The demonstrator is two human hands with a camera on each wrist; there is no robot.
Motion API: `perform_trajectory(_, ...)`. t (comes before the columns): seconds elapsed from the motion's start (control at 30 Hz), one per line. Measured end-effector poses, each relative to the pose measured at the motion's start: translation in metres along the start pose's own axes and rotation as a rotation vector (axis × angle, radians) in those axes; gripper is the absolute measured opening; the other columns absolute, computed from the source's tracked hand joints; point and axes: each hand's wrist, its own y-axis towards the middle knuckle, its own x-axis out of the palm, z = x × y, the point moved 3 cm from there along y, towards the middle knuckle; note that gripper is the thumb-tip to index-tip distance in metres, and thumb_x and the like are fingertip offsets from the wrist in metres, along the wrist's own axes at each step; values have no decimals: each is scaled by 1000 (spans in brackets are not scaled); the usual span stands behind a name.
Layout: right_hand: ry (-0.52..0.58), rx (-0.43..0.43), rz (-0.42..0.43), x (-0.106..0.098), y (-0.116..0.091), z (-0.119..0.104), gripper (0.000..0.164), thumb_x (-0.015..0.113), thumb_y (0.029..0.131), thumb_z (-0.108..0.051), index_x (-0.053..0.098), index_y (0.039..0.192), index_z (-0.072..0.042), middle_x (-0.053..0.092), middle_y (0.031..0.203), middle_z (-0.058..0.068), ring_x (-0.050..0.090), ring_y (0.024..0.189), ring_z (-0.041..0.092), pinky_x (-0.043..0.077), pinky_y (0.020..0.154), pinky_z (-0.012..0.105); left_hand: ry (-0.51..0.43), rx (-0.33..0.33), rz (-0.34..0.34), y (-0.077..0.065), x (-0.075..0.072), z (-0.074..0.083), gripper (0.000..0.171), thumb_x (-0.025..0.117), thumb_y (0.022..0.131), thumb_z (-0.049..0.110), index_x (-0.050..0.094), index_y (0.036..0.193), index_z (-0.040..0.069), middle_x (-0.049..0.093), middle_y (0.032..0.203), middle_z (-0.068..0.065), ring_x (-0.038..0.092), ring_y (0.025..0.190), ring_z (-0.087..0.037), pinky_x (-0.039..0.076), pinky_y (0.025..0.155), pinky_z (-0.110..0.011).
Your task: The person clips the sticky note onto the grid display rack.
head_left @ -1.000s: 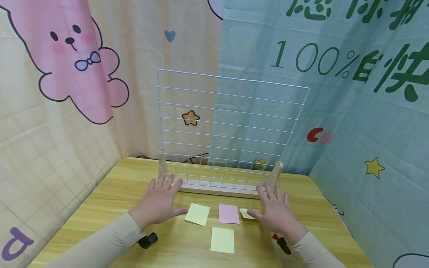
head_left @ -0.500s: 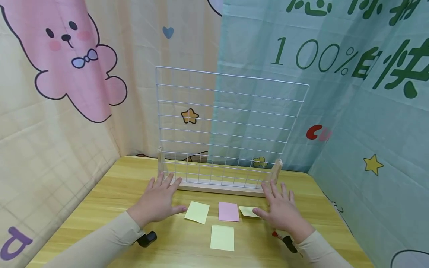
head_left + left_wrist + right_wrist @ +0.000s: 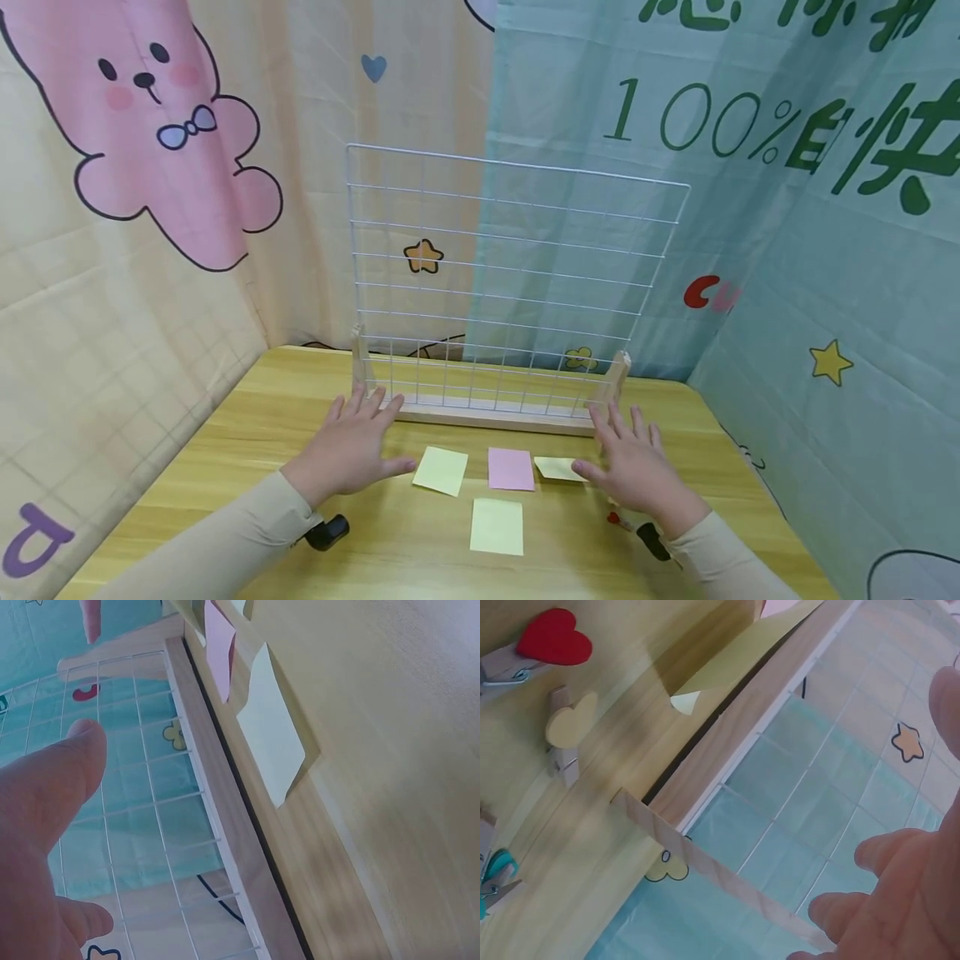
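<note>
My left hand (image 3: pixel 348 450) is held over the table with its fingers spread, holding nothing, near the left end of a white wire grid (image 3: pixel 517 164) in a wooden base (image 3: pixel 495 418). Toward the grid's right end, my right hand (image 3: pixel 637 471) is also spread and holds nothing; its thumb overlaps a pale yellow sticky note (image 3: pixel 553 468) in the head view. A pink sticky note (image 3: pixel 511 469) lies between that one and another yellow note (image 3: pixel 441 471) by my left thumb. Closer to me is one more yellow note (image 3: pixel 497 527).
Clothespins lie on the wooden table (image 3: pixel 420 567) under my right hand: one with a red heart (image 3: pixel 555 639), one with a cream heart (image 3: pixel 571 724), and a partly cut-off one with teal (image 3: pixel 499 862). Printed curtains (image 3: pixel 300 208) enclose the table's back and sides.
My right hand has moved slightly to the right, uncovering more of the right-hand yellow note. My left hand has barely moved. The head view has shifted a little downward.
</note>
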Motion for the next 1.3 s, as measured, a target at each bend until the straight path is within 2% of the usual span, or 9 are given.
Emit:
perform_trajectory(0.33,23,-1,-36,7,-4,14,97,57,98,-70,18,170,-19,21,169,33,11,152,68,12,119,81,-15,-6,-16,-2,5,-2,109,54,88,86,37,164,10,31,169,-25,15,157,-57,17,122,-76)
perform_trajectory(0.5,14,10,-32,9,-10,20,95,60,98,-66,27,167,-10,24,167,35,14,150,68,16,117,82,-17,-7,-22,-3,11,-3,108,55,88,85,37,163,10,31,169,-24,16,157,-57,17,122,-76)
perform_trajectory(0.7,6,6,-42,14,-17,28,84,66,101,-51,33,164,-5,29,164,37,20,148,70,22,115,82,-42,-24,-56,-1,18,-3,106,57,89,81,37,163,9,35,168,-23,26,156,-53,19,122,-75)
perform_trajectory(0.9,47,18,-135,18,-20,38,80,63,104,-46,31,165,-6,33,162,39,28,142,73,28,113,80,-65,-53,-76,2,29,-1,95,64,94,70,42,160,5,47,162,-19,37,152,-49,23,123,-73)
perform_trajectory(1.1,74,29,-198,20,-23,51,66,65,105,-33,42,160,-4,42,156,39,44,139,63,38,112,73,-152,-87,-118,5,42,3,89,68,95,62,46,156,1,59,152,-19,53,143,-44,30,121,-70)
perform_trajectory(1.3,99,54,-228,23,-25,60,53,66,104,-26,55,152,-5,50,153,34,53,136,54,43,111,69,-188,-106,-145,9,50,7,87,72,94,59,50,153,0,60,151,-20,56,141,-41,42,117,-59)
